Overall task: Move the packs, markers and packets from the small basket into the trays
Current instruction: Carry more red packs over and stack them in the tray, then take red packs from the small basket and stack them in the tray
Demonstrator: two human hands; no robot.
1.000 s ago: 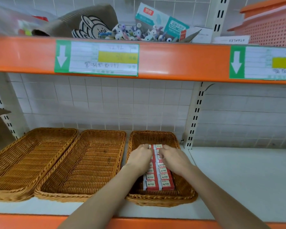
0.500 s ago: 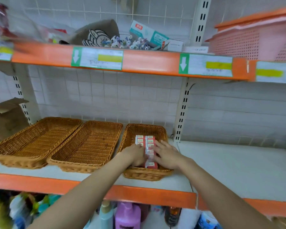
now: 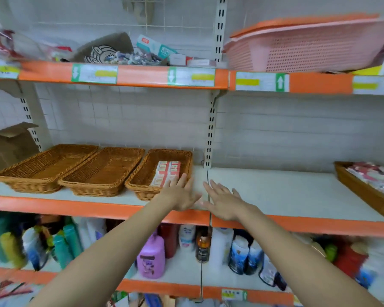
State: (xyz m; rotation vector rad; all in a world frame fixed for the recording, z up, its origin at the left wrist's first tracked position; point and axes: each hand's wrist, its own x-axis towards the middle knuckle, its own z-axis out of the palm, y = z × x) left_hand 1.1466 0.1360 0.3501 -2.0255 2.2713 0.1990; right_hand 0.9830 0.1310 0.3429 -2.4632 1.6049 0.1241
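Both hands are now hovering clear of the right-hand wicker tray (image 3: pixel 187 160), where a second ago they were pressed down on the red-and-white packs (image 3: pixel 167 172) lying in two neat rows inside it. The left hand (image 3: pixel 182 196) is hanging just in front of that tray's right front corner with its fingers straight and spread, gripping nothing; the right hand (image 3: pixel 223 201) is floating further to the right of the tray, over the bare white shelf (image 3: pixel 275 189), equally spread and empty. The view has also pulled back, so the lower shelf of bottles (image 3: pixel 151 258) below the tray is now showing. Judging from the release, the packs are being left where they lie and this part of the job looks finished, while the middle tray (image 3: pixel 102 171) and the far-left tray (image 3: pixel 44 167), standing side by side to the left of the filled tray, are showing only bare weave. Markers and packets are presumably waiting to go there. The small basket itself is not identifiable: a darker tray (image 3: pixel 364 191) well to the right of the filled tray is cut off by the frame edge, and its pinkish contents are too blurred to name. The hands are partly hiding the nearest packs, and the print on the packs is unreadable.
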